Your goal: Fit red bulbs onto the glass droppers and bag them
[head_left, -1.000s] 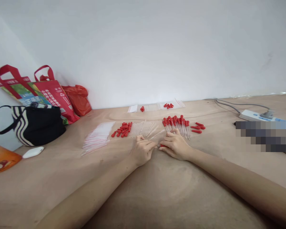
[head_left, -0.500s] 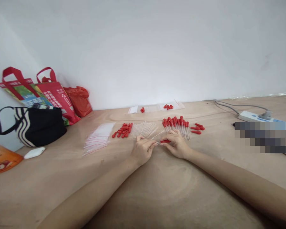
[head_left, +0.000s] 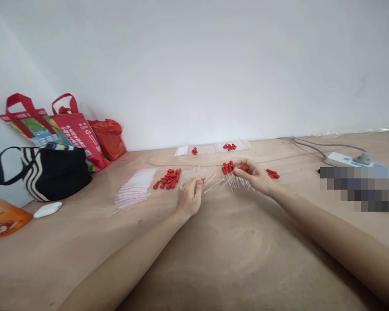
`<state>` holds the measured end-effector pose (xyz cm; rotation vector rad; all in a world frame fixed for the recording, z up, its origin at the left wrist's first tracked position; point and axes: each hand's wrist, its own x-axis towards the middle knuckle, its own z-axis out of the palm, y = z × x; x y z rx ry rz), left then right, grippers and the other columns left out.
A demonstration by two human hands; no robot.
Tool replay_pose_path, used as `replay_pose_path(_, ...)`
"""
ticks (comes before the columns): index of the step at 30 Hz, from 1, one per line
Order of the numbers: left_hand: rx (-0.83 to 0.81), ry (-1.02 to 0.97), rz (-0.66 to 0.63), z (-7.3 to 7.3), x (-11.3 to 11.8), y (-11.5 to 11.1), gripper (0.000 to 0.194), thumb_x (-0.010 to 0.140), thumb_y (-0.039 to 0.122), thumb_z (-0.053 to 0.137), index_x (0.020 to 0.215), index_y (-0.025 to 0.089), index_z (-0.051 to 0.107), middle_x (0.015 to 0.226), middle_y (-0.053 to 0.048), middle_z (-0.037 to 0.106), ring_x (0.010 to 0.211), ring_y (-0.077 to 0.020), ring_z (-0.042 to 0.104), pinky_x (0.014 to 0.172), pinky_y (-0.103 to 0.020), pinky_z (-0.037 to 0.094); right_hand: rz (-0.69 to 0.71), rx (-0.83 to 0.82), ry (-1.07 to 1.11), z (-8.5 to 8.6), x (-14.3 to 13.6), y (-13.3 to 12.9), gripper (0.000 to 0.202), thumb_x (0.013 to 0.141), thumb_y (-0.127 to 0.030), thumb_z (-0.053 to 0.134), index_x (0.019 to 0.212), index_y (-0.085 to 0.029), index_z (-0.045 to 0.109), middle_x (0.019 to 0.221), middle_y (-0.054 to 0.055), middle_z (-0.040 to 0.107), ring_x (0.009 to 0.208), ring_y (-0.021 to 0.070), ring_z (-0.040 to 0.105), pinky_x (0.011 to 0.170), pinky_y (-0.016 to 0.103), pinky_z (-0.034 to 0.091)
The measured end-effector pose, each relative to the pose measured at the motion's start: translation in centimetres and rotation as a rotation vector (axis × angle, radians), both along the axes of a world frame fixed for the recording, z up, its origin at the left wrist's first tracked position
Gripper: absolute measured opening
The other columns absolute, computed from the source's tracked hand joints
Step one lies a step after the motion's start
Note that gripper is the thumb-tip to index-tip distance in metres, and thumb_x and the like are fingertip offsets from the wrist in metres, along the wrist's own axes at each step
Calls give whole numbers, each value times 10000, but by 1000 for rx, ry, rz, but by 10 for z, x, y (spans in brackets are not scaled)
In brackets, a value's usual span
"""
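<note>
My left hand (head_left: pixel 192 198) is curled at the near edge of a pile of thin clear glass tubes (head_left: pixel 194 173), thumb uppermost. Its fingertips are hidden, so what they hold, if anything, does not show. One loose tube (head_left: pixel 214 185) lies just right of that hand. My right hand (head_left: pixel 254 176) hovers over a row of droppers (head_left: pixel 227 168) with red rubber bulbs, partly covering them. Between its bent thumb and fingers a red-bulbed dropper (head_left: pixel 243 167) shows. Loose red bulbs (head_left: pixel 167 179) lie left of the tubes, and a few more red bulbs (head_left: pixel 272 173) lie to the right.
Flat zip bags (head_left: pixel 134 188) are stacked on the left. Filled clear bags (head_left: pixel 210 148) lie by the wall. Carry bags (head_left: pixel 81 134), a black handbag (head_left: pixel 60 172), a white case (head_left: pixel 48 209) and an orange pouch (head_left: pixel 6 222) stand left. A power strip (head_left: pixel 340 159) is at right.
My hands have parted from where they met around one dropper. The right has moved up and right over the dropper row; the left has shifted slightly left, toward the tubes.
</note>
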<state>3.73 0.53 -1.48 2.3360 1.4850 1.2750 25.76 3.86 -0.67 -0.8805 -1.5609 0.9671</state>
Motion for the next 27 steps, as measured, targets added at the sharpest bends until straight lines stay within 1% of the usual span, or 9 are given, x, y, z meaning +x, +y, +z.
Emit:
replay_pose_path(2, 9, 95, 68, -1, 5, 6, 198, 854, 241, 389, 887, 184, 575, 878, -44, 627, 884, -197, 540, 783, -376, 341, -75, -41, 108, 5, 13, 14, 354, 630, -427, 640, 856, -207, 479, 637, -36, 551, 589, 99, 533, 561, 239, 427)
replay_pose_path(4, 30, 242, 79, -3, 12, 12, 144, 793, 291, 504, 876, 203, 582, 901, -45, 601, 905, -224, 508, 796, -408, 317, -190, -90, 177, 8, 19, 27, 363, 597, -430, 663, 807, -208, 467, 557, -52, 526, 509, 90, 507, 489, 219, 397)
replay_pose_path(7, 46, 379, 98, -6, 24, 20, 189, 726, 350, 587, 844, 203, 589, 925, -62, 553, 914, -247, 473, 797, -435, 300, -308, -181, 153, 8, 15, 43, 326, 599, -426, 656, 740, -196, 473, 561, -24, 555, 455, 88, 489, 445, 222, 374)
replay_pose_path(9, 34, 411, 135, -7, 30, 23, 149, 733, 329, 580, 768, 184, 589, 907, -72, 530, 911, -254, 457, 788, -438, 300, -363, -206, 42, 6, 4, 51, 289, 612, -405, 643, 722, -186, 490, 594, 4, 579, 482, 105, 516, 468, 238, 387)
replay_pose_path(12, 19, 426, 189, -7, 32, 23, 131, 751, 279, 557, 689, 164, 574, 884, -86, 512, 899, -265, 439, 769, -440, 306, -489, -169, -196, 2, -17, 59, 246, 623, -380, 622, 718, -178, 518, 649, 30, 607, 574, 139, 560, 541, 262, 402)
replay_pose_path(17, 15, 416, 261, -8, 18, 9, 155, 763, 289, 539, 684, 160, 573, 862, -92, 514, 856, -264, 433, 729, -427, 319, -624, -36, -574, -3, -45, 66, 235, 678, -416, 556, 734, -188, 571, 720, 47, 629, 738, 192, 564, 662, 314, 378)
replay_pose_path(21, 3, 407, 253, -9, 5, -3, 130, 753, 281, 548, 685, 172, 570, 849, -79, 519, 850, -257, 435, 727, -422, 311, -705, 94, -853, -8, -53, 67, 267, 698, -450, 532, 718, -197, 614, 786, 89, 625, 884, 265, 496, 746, 406, 306)
replay_pose_path(24, 12, 409, 252, -9, 1, -7, 105, 744, 275, 554, 703, 178, 561, 855, -76, 522, 850, -255, 434, 716, -412, 310, -726, 143, -962, -12, -53, 68, 286, 707, -449, 521, 729, -184, 626, 857, 123, 610, 900, 283, 467, 751, 435, 274)
replay_pose_path(27, 10, 406, 238, -9, 1, -6, 118, 746, 301, 553, 735, 184, 561, 859, -71, 526, 856, -251, 440, 728, -412, 301, -770, 155, -988, -12, -53, 65, 305, 718, -435, 506, 809, -164, 611, 905, 141, 591, 924, 291, 448, 755, 435, 255)
